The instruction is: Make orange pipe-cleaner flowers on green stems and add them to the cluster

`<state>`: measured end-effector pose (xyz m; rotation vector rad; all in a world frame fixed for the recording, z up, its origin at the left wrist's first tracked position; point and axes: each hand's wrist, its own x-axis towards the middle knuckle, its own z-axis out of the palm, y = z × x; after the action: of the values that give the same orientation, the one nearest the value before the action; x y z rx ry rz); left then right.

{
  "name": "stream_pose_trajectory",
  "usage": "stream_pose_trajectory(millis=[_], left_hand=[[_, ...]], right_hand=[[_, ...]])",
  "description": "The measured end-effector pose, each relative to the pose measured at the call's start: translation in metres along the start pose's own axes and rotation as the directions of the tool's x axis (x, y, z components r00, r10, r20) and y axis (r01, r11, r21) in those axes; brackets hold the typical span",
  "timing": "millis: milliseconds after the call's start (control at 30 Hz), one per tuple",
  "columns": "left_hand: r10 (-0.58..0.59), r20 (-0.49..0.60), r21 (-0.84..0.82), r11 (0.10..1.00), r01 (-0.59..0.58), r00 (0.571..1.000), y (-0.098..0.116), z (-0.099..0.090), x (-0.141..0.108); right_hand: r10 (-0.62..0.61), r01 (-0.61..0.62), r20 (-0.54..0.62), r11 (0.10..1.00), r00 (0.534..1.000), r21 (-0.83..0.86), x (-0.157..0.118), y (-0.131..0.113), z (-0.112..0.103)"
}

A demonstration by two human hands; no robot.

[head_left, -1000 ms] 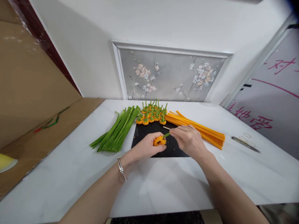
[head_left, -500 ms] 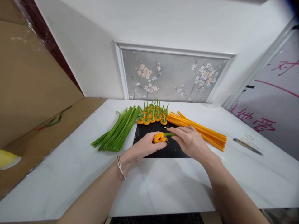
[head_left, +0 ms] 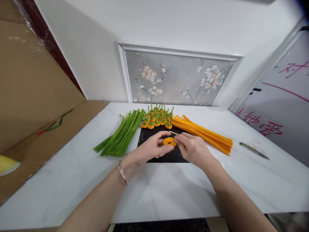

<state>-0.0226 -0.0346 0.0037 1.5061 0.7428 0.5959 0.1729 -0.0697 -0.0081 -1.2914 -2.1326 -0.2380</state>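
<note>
An orange fuzzy flower [head_left: 169,141] with a dark centre is pinched between the thumb and fingers of my left hand [head_left: 153,146], above a black mat [head_left: 145,137]. My right hand [head_left: 191,147] is closed at the flower's right edge and also holds a thin pale stick [head_left: 173,133], whose tip points left. No green stem of this flower shows now. Behind the mat stand several small orange flowers [head_left: 158,120], face down with green stems up.
Green fuzzy stems [head_left: 123,135] lie in a bundle left of the mat, orange ones [head_left: 205,133] to its right. Farther right are tweezers [head_left: 254,150] and thin rubber bands [head_left: 256,141]. Cardboard [head_left: 43,132] borders the white table [head_left: 79,180] at left.
The flower has moved slightly right and turned, so its round face shows more. The green stem that was between my hands is out of sight. My right hand has drawn in closer to the flower.
</note>
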Motion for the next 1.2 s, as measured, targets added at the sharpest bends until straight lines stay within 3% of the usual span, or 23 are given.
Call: stream_pose_trajectory(millis=[133, 367, 467, 633, 933, 1067, 1200], left_hand=[[0.259, -0.065, 0.282, 0.931, -0.231, 0.964, -0.007, 0.004, 0.004], [0.352, -0.128, 0.507, 0.827, -0.244, 0.927, -0.004, 0.011, 0.001], [0.370, -0.152, 0.497, 0.830, -0.253, 0.916, -0.002, 0.011, 0.000], [0.360, -0.159, 0.498, 0.833, -0.241, 0.919, -0.002, 0.011, 0.001], [0.388, -0.224, 0.555, 0.804, -0.210, 0.894, -0.002, 0.008, 0.002], [0.403, -0.252, 0.459, 0.850, -0.258, 0.880, -0.001, 0.007, 0.002], [0.347, -0.208, 0.307, 0.911, -0.276, 0.915, 0.002, 0.003, 0.001]], right_hand=[[0.054, -0.055, 0.046, 0.998, 0.998, 0.027, 0.000, -0.005, 0.000], [0.014, -0.039, 0.100, 0.968, 0.995, 0.248, 0.001, -0.004, -0.001], [0.013, -0.035, 0.079, 0.961, 0.997, 0.276, 0.001, -0.003, -0.003], [0.043, -0.049, 0.039, 0.985, 0.998, 0.168, 0.001, -0.005, -0.008], [0.085, -0.091, 0.060, 0.990, 0.995, 0.104, 0.001, -0.002, -0.018], [0.042, -0.055, 0.080, 0.984, 0.996, 0.170, 0.001, -0.003, -0.018], [0.047, -0.053, 0.032, 0.969, 0.998, 0.243, 0.002, -0.003, -0.010]])
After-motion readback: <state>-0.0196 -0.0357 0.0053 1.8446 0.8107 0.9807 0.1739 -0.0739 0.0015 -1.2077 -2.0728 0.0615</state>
